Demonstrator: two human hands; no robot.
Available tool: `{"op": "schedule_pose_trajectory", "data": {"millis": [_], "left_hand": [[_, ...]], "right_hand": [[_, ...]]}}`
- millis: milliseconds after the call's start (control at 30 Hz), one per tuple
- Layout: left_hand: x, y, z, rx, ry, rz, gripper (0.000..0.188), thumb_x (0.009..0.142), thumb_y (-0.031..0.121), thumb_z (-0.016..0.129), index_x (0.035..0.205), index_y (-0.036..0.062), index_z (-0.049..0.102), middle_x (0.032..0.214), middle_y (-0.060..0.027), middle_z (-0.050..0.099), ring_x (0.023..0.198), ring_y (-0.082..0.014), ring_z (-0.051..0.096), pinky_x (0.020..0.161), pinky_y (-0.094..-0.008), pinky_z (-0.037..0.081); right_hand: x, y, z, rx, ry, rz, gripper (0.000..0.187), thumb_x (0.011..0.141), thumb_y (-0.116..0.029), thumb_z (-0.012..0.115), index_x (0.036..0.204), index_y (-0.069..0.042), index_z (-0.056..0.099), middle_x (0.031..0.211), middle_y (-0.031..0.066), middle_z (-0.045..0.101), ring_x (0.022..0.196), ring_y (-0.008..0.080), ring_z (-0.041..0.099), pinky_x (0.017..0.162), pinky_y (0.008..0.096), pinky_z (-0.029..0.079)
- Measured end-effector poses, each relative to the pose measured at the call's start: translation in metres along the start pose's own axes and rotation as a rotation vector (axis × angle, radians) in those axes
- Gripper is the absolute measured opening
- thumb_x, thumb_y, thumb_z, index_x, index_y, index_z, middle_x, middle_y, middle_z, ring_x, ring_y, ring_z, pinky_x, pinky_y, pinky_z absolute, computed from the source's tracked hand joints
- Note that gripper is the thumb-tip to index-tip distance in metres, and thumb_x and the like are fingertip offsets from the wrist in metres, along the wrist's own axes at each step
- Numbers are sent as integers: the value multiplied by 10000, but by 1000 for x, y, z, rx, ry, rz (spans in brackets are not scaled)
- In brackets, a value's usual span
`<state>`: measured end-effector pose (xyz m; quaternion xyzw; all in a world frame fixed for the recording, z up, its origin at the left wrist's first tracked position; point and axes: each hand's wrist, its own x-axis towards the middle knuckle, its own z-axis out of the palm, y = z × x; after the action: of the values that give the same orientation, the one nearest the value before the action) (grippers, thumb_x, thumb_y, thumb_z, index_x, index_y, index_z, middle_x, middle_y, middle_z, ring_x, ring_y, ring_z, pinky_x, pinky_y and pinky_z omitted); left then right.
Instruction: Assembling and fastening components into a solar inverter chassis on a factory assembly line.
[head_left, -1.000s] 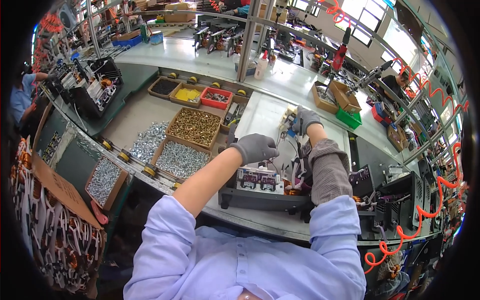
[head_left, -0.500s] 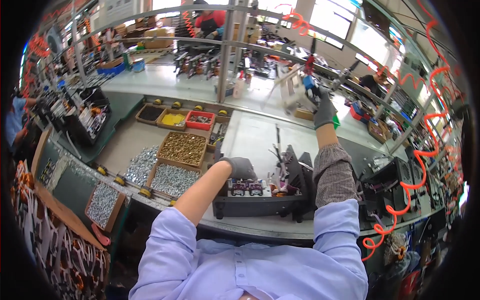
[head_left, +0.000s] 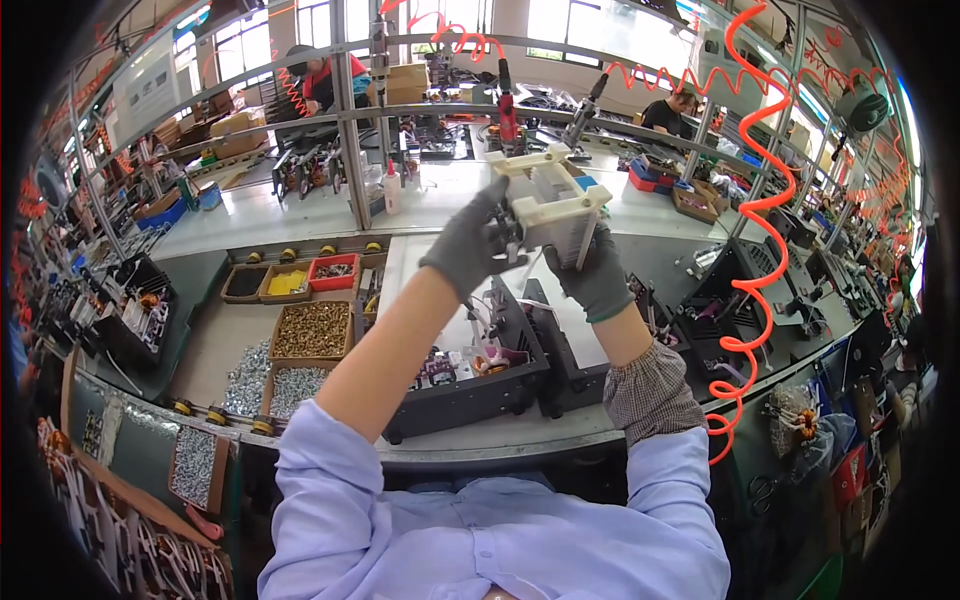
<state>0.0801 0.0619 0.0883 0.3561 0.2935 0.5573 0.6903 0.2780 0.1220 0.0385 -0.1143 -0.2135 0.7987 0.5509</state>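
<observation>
Both my hands wear grey gloves and are raised over the bench around a boxy cream plastic frame (head_left: 560,210) with corner posts and thin greyish plates inside. My right hand (head_left: 597,275) grips it from below on the right. At its left side is my left hand (head_left: 472,245), fingers curled against the frame; small details between those fingers are hard to make out. Below my arms lies an open black metal chassis (head_left: 470,390), with purple-and-black parts and loose wires inside. Another black chassis (head_left: 572,365) stands just right of it.
Boxes of brass-coloured screws (head_left: 312,330) and silver screws (head_left: 297,385) sit at left, behind them a red tray (head_left: 333,270). A red power screwdriver (head_left: 507,118) hangs ahead. An orange coiled hose (head_left: 765,290) hangs at right. People work across the bench.
My left hand has left the chassis and risen to the cream frame. My right hand has brought the frame inward from the far right. My view has turned right.
</observation>
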Motion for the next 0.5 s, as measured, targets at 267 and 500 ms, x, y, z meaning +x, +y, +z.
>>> {"op": "schedule_pose_trajectory", "data": {"millis": [267, 500], "left_hand": [[67, -56, 49, -83, 98, 295, 310, 863, 226, 644, 1100, 39, 578, 965, -66, 643, 776, -207, 657, 664, -350, 578], [114, -125, 59, 1181, 376, 357, 526, 721, 445, 748, 999, 20, 614, 876, -155, 684, 788, -253, 670, 759, -344, 515]], "right_hand": [[-58, -41, -48, -507, 232, -243, 470, 927, -429, 550, 1247, -89, 501, 1067, 88, 590, 992, 258, 587, 864, 430, 502], [-118, -61, -63, -465, 121, -443, 507, 943, -337, 547, 1319, -9, 454, 1196, 106, 561, 1109, 209, 544, 950, 353, 436]]}}
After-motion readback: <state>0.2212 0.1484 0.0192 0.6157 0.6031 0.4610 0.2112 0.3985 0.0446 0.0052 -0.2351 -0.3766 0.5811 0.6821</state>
